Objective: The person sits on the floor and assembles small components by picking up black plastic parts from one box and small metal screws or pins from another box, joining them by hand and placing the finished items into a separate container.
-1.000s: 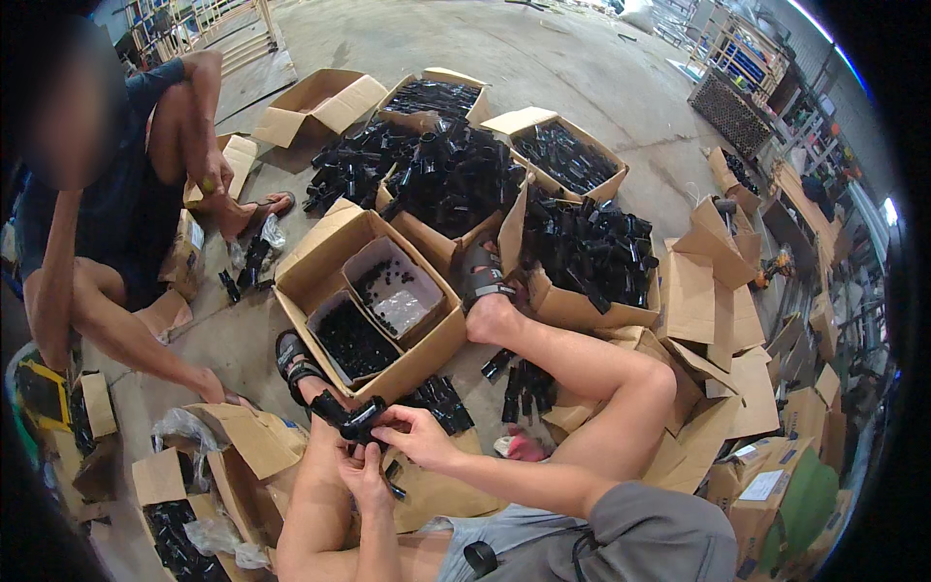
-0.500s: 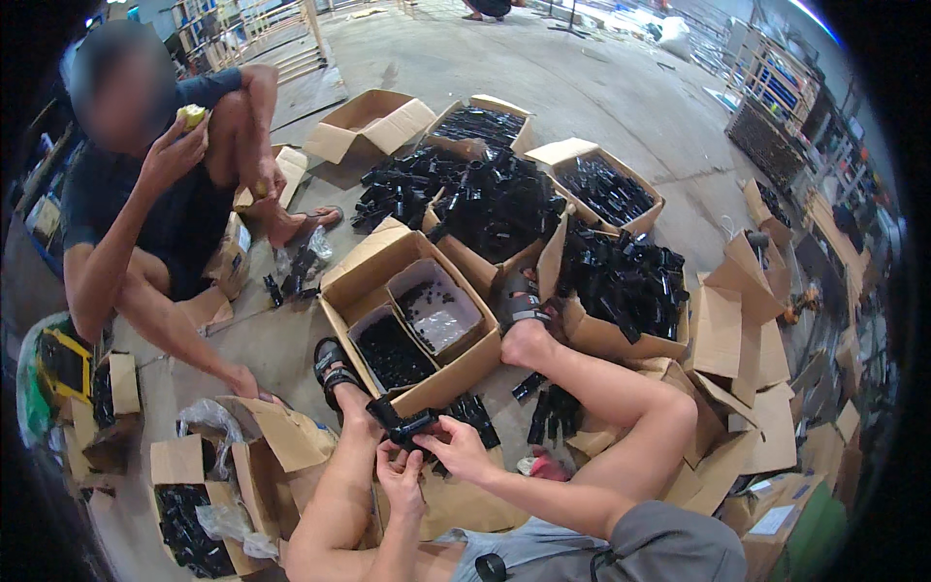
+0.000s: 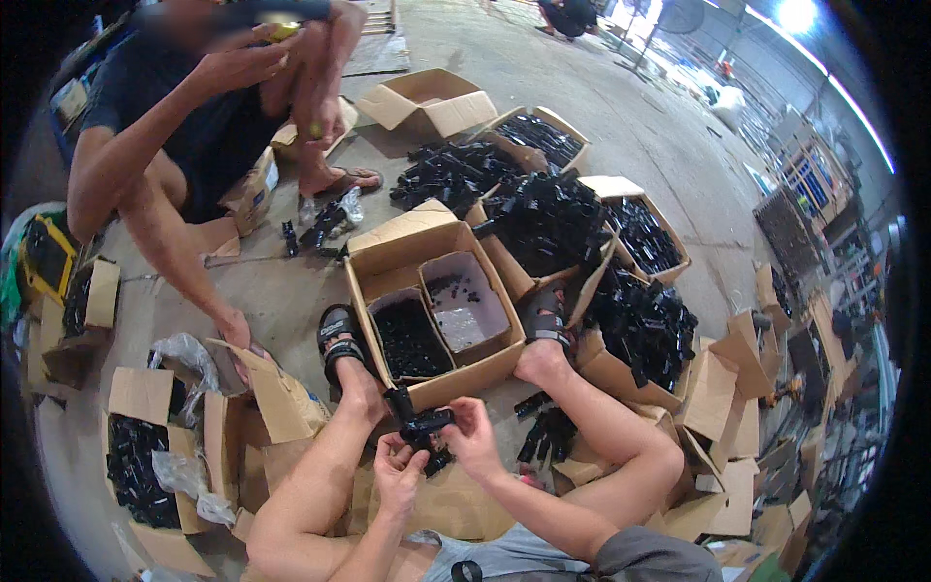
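Note:
Between my shins, both hands are on a black branched plastic fitting (image 3: pixel 423 425). My left hand (image 3: pixel 400 470) is closed, its fingertips pinching the fitting's lower side. My right hand (image 3: pixel 472 436) grips the fitting's right end with thumb and fingers; whether a smaller piece is in the pinch cannot be made out. Just beyond them, between my sandalled feet, stands a cardboard box (image 3: pixel 456 391) with two inner compartments. Small black pieces (image 3: pixel 407 339) fill much of the left one, and a few lie scattered in the right one (image 3: pixel 475 335).
Boxes heaped with black plastic parts (image 3: pixel 553 218) stand beyond my feet, more parts (image 3: pixel 640 320) at right. An open carton (image 3: pixel 145 466) of black parts lies at left. A co-worker (image 3: pixel 184 145) sits at far left holding a yellowish food item (image 3: pixel 283 31). Cardboard flaps (image 3: pixel 718 407) crowd the right.
The view has shifted, so the boxes sit elsewhere in the picture. My right hand has moved outward along the fitting toward its right end; my left hand still pinches it.

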### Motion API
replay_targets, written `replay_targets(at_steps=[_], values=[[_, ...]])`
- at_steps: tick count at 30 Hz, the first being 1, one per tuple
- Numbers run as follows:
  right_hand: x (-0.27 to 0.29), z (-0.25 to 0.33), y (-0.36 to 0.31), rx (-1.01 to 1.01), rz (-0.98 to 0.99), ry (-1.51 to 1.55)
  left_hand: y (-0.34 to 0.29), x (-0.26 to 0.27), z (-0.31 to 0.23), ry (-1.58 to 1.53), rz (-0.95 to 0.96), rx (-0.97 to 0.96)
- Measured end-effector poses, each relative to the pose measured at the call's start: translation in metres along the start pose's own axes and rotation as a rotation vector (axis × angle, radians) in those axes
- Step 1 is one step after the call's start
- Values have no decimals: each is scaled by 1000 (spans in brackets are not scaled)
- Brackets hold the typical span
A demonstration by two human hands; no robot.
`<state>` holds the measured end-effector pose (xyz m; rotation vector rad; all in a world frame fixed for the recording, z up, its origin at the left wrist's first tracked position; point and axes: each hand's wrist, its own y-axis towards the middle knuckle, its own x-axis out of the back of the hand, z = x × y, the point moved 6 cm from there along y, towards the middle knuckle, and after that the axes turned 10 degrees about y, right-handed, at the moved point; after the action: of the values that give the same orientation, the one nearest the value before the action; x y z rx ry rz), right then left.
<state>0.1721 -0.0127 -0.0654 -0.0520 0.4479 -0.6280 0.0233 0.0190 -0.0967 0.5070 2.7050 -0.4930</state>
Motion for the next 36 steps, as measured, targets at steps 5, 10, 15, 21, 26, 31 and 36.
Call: replay_targets(at_steps=[5,10,15,21,26,31,36], values=[[-7,25,24,-219,230,-95,11,5,6,11,25,28],[-21,49,71,-114,235,-259,26,-1,6,-34,69,63],[-22,134,211,251,20,-552,17,4,-12,31,40,84],[27,233,327,477,-522,-179,19,-2,-15,85,77,74],[54,165,273,424,-351,-155,19,6,-25,236,47,102],[95,74,159,103,-286,-158,24,34,-19,604,7,98],[147,31,62,11,-410,-403,19,33,-37,1120,59,183]])
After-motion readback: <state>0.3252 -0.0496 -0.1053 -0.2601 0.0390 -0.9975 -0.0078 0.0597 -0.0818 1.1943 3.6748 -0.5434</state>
